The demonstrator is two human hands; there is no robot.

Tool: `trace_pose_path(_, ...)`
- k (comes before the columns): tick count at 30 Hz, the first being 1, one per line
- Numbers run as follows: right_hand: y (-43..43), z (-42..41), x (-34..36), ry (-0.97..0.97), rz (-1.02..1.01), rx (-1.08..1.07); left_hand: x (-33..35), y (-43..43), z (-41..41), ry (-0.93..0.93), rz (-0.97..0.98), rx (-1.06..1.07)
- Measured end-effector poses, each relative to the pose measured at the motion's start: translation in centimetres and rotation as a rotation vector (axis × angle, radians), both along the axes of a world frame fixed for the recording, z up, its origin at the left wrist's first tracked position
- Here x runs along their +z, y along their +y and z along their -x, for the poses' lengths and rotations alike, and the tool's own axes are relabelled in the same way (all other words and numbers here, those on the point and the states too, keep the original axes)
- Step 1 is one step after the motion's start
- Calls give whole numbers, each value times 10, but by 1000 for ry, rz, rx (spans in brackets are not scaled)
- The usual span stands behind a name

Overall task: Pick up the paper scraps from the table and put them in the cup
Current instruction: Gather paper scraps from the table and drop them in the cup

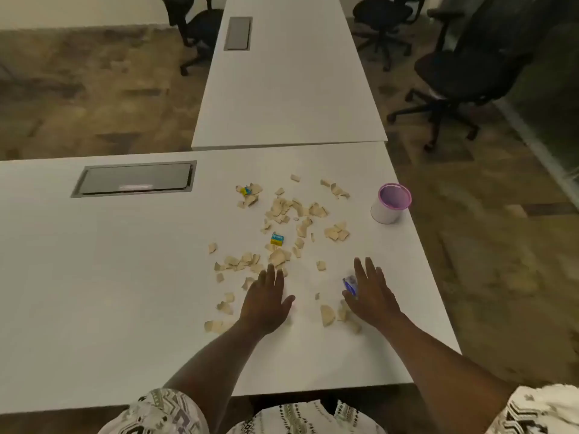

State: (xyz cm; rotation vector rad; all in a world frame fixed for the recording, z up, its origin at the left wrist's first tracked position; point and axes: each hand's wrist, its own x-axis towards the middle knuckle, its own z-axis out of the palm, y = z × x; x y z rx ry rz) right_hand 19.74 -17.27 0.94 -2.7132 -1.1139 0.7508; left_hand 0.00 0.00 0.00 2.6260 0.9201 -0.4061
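Several tan paper scraps [291, 211] lie scattered over the middle of the white table [125, 277]. A white cup [390, 203] with a pink rim and purple inside stands upright near the table's right edge, beyond the scraps. My left hand [266, 300] lies flat, palm down, fingers spread, at the near edge of the scrap pile with nothing in it. My right hand [369, 292] is also flat and spread, to the right. A small blue and white object [350, 285] shows beside its thumb; a few scraps [327, 314] lie between my hands.
A small blue and yellow box [277, 239] sits among the scraps, and another coloured bit [246, 190] lies at the far left of the pile. A grey cable hatch [134, 179] is set into the table. A second white table [288, 76] extends away. Black office chairs [463, 67] stand right.
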Motion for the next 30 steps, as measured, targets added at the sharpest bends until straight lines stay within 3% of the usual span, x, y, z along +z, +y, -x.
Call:
trace_pose_path(8, -24, 8, -18, 164, 146, -27, -18, -51, -20, 45, 71, -158)
trace_pose_path(13, -27, 21, -31, 83, 147, 17, -28, -69, -32, 43, 90, -214)
trace_pose_path(17, -25, 23, -39, -15, 110, 73, -33, -74, -41, 28, 63, -259)
trace_pose_path(24, -8, 12, -38, 124, 4, 12, -36, -77, -54, -36, 41, -275)
trace_pose_path(30, 3, 2, -43, 103, -53, 11, -45, -74, -65, -51, 73, -186)
